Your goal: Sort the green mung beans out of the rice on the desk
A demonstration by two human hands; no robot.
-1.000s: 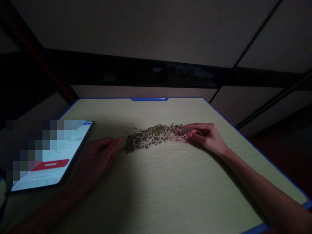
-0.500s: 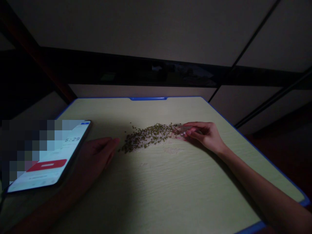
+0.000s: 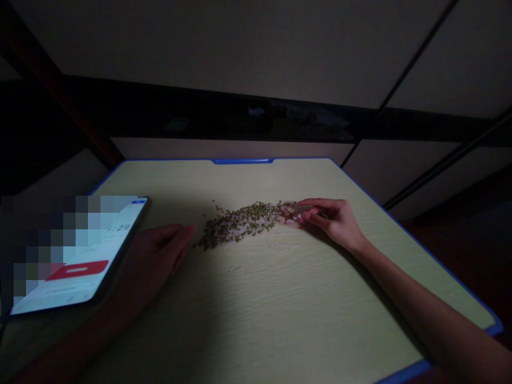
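Note:
A low, long heap of small green beans (image 3: 256, 213) mixed with pale grains lies across the middle of the table. At its right end is my right hand (image 3: 334, 216), thumb and fingers bent together over a patch of reddish and pale bits (image 3: 291, 214). What the fingertips pinch is too small and dim to make out. My left hand (image 3: 162, 250) rests in shadow just left of the heap, its fingers loosely curled in and nothing showing in them. A gap separates it from the beans.
A lit phone or tablet (image 3: 92, 266), partly pixelated, stands at the left beside my left forearm. A few pale grains (image 3: 278, 245) lie in front of the heap. The pale table (image 3: 280, 320) has a blue rim. Dark cabinet panels (image 3: 224, 48) rise behind it.
My right hand has shifted very slightly left and its fingertips are a little closer together. My left hand and the heap look the same.

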